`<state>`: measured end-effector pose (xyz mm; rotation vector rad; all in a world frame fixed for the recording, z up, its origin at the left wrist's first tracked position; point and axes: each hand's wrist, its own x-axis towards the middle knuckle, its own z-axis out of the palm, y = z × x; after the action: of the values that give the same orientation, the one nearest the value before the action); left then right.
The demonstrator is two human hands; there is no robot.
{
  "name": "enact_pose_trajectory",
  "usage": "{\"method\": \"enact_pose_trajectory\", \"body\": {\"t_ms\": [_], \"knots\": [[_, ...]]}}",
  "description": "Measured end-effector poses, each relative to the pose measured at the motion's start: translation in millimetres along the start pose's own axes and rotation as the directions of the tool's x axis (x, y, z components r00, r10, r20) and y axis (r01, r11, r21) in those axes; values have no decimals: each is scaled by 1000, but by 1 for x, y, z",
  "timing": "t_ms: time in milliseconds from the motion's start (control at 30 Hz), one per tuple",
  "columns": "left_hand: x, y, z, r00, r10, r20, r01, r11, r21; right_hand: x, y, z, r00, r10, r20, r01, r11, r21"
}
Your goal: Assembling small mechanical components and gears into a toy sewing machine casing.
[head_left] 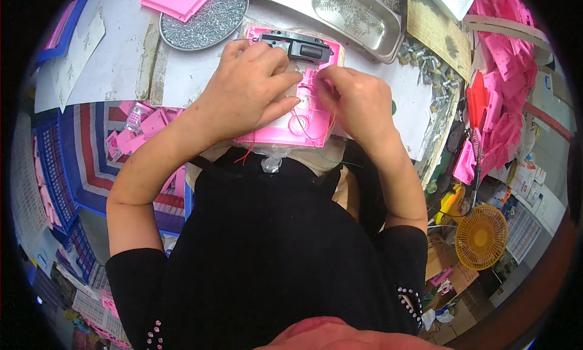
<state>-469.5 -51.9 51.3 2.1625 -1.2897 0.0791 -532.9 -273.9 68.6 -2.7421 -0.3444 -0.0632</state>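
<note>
On my feed, a bright pink panel [279, 135] with black module [303, 48] and thin red wire [249, 152] lies at the tabletop's [188, 73] near edge. My left hand [250, 85] arches over it, right hand [361, 99] curls inward; I can't tell what either grips.

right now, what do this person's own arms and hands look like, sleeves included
The left hand and right hand are ungloved. The forearms are bare, below short black sleeves. Shiny round studs decorate the black top near both shoulders.
</note>
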Motion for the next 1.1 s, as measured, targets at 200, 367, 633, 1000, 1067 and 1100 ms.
{"method": "enact_pose_trajectory", "body": {"t_ms": [200, 367, 633, 1000, 1067, 1100], "knots": [[-37, 11, -16, 995, -87, -51, 79, 988, -133, -38, 3, -38, 968, 142, 205, -186, 959, 215], [-33, 46, -8, 998, 35, 50, -28, 990, -135, -107, -23, -18, 875, 214, 435, -431, 754, 495], [-42, 56, 7, 965, 228, 128, -213, 969, -126, -93, -41, -63, 869, -261, 420, -273, 455, 848], [-97, 6, -49, 972, -182, -149, 164, 979, -123, -39, -36, 3, 967, -251, 51, 235, 949, 210], [-100, 1, -51, 969, -223, -110, 213, 973, -91, -36, -40, 2, 960, -259, 107, 237, 955, 179], [-101, 1, -49, 978, -194, -76, 188, 979, -80, -34, -41, 2, 955, -264, 133, 241, 957, 164]]}}
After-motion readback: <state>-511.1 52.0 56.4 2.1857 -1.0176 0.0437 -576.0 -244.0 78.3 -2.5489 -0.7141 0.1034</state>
